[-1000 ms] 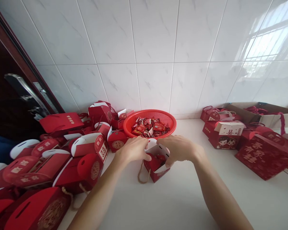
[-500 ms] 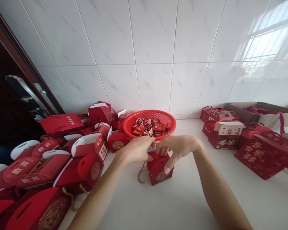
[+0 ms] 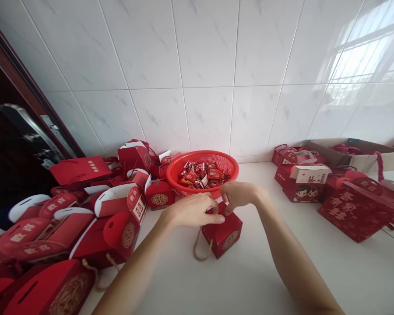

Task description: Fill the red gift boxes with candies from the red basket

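A small red box with a gold round pattern stands on the white table in front of me, a twine loop hanging at its left side. My left hand lies over the box's left top edge, thumb and fingers bent around something I cannot make out. At the back of the box top is my right hand, its fingers curled down against the box and partly hidden. Just behind both hands sits a red plastic basket holding wrapped sweets.
Many red boxes crowd the left side, some with open flaps. On the right stand more red boxes and a cardboard box holding dark red ribbons. A tiled wall rises behind the table.
The small box has turned, and its near flap now lies folded down over the top. My right hand has moved back and left, off the front. My left thumb has moved onto the box top.
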`<state>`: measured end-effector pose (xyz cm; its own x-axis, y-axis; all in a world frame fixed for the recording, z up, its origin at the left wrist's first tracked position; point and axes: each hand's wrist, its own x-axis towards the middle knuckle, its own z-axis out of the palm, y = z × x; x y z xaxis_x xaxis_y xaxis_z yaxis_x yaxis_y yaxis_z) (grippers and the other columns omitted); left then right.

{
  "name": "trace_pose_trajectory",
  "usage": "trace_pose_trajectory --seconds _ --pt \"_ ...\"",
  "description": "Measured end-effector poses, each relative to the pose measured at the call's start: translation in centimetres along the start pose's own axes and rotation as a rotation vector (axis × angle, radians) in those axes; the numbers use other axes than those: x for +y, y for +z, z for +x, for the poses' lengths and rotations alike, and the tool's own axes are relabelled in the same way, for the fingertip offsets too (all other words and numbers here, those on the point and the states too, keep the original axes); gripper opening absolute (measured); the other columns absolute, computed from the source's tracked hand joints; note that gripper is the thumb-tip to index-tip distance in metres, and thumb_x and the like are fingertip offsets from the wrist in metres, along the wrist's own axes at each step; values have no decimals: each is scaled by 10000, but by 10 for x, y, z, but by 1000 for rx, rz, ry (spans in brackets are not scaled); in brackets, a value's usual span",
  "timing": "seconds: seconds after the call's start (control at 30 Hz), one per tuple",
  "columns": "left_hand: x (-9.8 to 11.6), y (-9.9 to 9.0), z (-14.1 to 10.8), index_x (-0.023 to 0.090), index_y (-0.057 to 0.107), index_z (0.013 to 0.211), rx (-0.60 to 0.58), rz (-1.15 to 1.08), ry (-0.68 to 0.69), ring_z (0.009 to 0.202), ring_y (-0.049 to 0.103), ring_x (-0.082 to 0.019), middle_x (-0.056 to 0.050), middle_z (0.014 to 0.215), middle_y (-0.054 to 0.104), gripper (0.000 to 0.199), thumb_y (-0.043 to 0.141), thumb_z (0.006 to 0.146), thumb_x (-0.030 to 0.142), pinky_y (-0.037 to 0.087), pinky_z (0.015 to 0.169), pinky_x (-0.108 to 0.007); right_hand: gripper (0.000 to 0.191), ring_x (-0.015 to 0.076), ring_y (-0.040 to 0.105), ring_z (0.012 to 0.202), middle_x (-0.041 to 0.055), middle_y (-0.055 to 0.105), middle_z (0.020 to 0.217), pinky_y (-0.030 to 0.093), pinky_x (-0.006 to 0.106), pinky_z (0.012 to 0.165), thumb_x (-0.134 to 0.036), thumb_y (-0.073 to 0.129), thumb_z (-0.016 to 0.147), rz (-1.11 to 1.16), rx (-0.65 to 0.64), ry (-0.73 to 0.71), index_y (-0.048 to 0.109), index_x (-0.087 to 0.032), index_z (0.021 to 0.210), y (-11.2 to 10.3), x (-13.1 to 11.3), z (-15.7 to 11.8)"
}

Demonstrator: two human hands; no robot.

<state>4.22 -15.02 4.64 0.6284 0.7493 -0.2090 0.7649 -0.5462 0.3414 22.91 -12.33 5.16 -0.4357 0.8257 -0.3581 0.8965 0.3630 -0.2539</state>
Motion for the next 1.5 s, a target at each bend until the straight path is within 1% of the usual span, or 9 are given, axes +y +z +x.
trace_pose_trajectory --seconds 0.17,0.27,0.43,0.73,0.83,0.97,1.17,1.37,1.5 --pt "3 7 4 270 685 1022 -72 25 -54 1022 597 -270 -38 1094 639 349 692 759 499 409 705 -298 340 246 642 926 49 679 980 432 268 592 -360 810 682 84 51 -117 641 -215 939 0 -2 -8" --pt "4 7 4 265 695 989 -75 -8 -22 1006 606 -255 -25 1089 648 288 693 764 445 415 703 -293 248 227 635 906 44 679 973 437 265 620 -265 784 705 98 79 -235 665 -206 914 6 -6 -16" --pt "2 3 4 233 696 911 -113 -18 17 968 620 -237 -17 1055 663 216 730 739 359 428 706 -289 160 182 609 828 46 660 957 434 254 633 -104 694 751 117 218 -326 692 -185 889 29 -3 -21" --pt "-2 5 6 219 622 945 -96 16 -6 998 595 -258 -40 1055 599 297 708 751 427 435 719 -304 189 184 640 952 61 661 1060 508 291 820 -83 647 832 314 394 -454 742 -207 941 64 13 -22" --pt "1 5 6 212 607 931 -100 21 -11 983 599 -260 -48 1051 600 286 686 758 425 439 732 -313 165 189 639 964 62 677 1046 496 295 841 -103 680 829 243 396 -452 754 -201 938 64 10 -18" --pt "0 4 4 205 590 879 -73 25 5 927 612 -250 -51 1010 613 253 655 780 428 441 732 -323 89 178 646 875 75 696 1013 483 288 773 -129 683 838 22 372 -460 754 -168 874 56 4 -16" --pt "-3 3 1 200 600 892 -29 -9 48 898 623 -239 -54 997 650 240 609 806 424 461 746 -324 201 235 641 980 111 728 1040 462 378 919 -124 559 904 -290 447 -571 730 -149 1006 51 2 -24" --pt "0 0 -1 233 640 1104 -39 -44 70 1132 595 -260 -57 1226 644 366 586 837 478 465 889 -321 185 252 661 996 120 711 1161 487 382 920 -136 583 819 -235 486 -463 729 -165 928 49 34 -54" --pt "-2 0 -1 248 635 1166 -48 -36 51 1196 576 -267 -56 1316 615 403 590 847 490 463 925 -327 170 247 680 980 106 705 1187 518 350 848 -119 561 791 -113 531 -250 720 -175 814 41 67 -89"
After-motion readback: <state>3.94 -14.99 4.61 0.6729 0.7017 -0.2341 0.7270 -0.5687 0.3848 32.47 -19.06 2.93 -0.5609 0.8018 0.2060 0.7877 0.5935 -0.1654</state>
